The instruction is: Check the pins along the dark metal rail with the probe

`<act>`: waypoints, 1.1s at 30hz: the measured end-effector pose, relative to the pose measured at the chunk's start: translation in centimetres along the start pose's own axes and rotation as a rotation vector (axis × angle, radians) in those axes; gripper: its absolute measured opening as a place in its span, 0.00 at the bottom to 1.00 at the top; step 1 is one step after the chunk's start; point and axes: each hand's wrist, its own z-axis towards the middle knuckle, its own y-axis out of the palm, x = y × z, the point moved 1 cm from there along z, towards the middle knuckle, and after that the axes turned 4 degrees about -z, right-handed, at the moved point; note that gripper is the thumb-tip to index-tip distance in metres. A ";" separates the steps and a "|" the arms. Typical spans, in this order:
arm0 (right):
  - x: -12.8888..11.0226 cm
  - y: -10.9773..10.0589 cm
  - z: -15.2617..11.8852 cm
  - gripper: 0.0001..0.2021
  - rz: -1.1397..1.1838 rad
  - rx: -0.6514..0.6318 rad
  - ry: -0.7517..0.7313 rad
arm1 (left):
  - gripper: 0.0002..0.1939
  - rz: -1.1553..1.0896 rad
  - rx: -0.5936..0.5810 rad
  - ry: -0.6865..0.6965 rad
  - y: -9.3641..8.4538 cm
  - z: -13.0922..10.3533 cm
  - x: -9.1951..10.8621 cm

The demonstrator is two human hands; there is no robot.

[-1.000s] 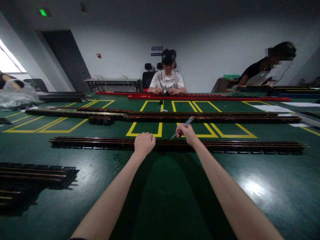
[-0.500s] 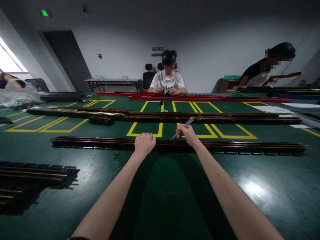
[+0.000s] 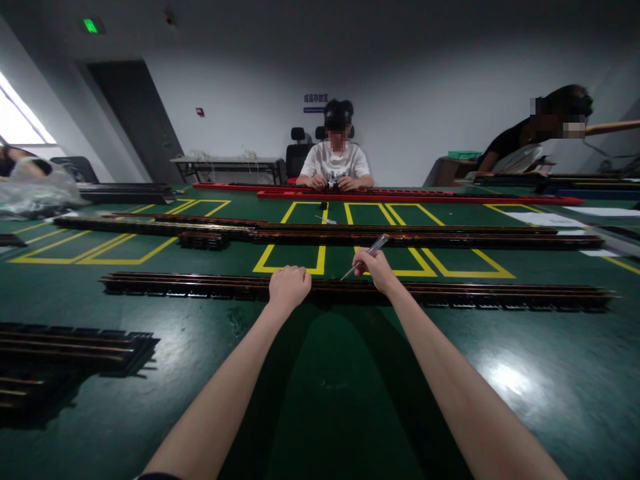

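Note:
Across the green table in front of me lies a long dark rail strip (image 3: 480, 293) with copper-coloured lines along its length. My left hand (image 3: 290, 287) is closed over the strip near its middle, its fingertips hidden behind it. A screwdriver with a clear handle (image 3: 379, 244) is gripped in my right hand (image 3: 373, 267). Its thin shaft slants down to the left, and the tip is at the strip's upper side, between my two hands. Whether the tip touches the strip I cannot tell.
Farther back lie more dark strips (image 3: 425, 237) and a short dark piece (image 3: 203, 240). Stacked strips (image 3: 75, 350) sit at the near left. A co-worker (image 3: 336, 163) handles a small dark part behind red rails (image 3: 420, 197); another person (image 3: 520, 143) leans at the right.
My hands and the screwdriver have hardly moved. The person at the right has stretched an arm farther out to the right.

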 end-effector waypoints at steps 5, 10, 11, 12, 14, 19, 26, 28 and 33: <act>-0.3 0.0 -0.2 0.10 -0.002 -0.005 0.006 | 0.23 -0.002 0.003 0.005 0.1 0.0 0.0; -0.6 0.3 -0.4 0.09 -0.004 0.020 -0.001 | 0.23 0.014 0.016 0.008 0.2 0.0 -0.1; -0.6 0.3 -0.4 0.09 -0.004 0.027 -0.003 | 0.23 0.016 0.015 0.008 0.2 0.0 -0.1; -0.6 0.3 -0.4 0.09 -0.003 0.031 -0.004 | 0.23 0.022 0.015 0.010 0.3 0.0 -0.1; -0.5 0.3 -0.3 0.09 0.000 0.034 -0.005 | 0.23 0.050 0.027 0.019 0.3 0.0 -0.1; -0.5 0.2 -0.3 0.09 -0.007 0.017 0.006 | 0.23 0.095 0.041 0.026 0.2 -0.1 0.0; -1.0 0.5 -0.5 0.09 -0.004 0.036 0.010 | 0.22 0.073 0.035 0.022 0.1 -0.2 0.1; -1.0 0.5 -0.6 0.09 -0.003 0.033 0.013 | 0.22 0.066 0.032 0.022 0.1 -0.2 0.1; -1.0 0.4 -0.6 0.09 0.006 0.026 0.012 | 0.23 0.037 0.025 0.018 0.1 -0.1 0.0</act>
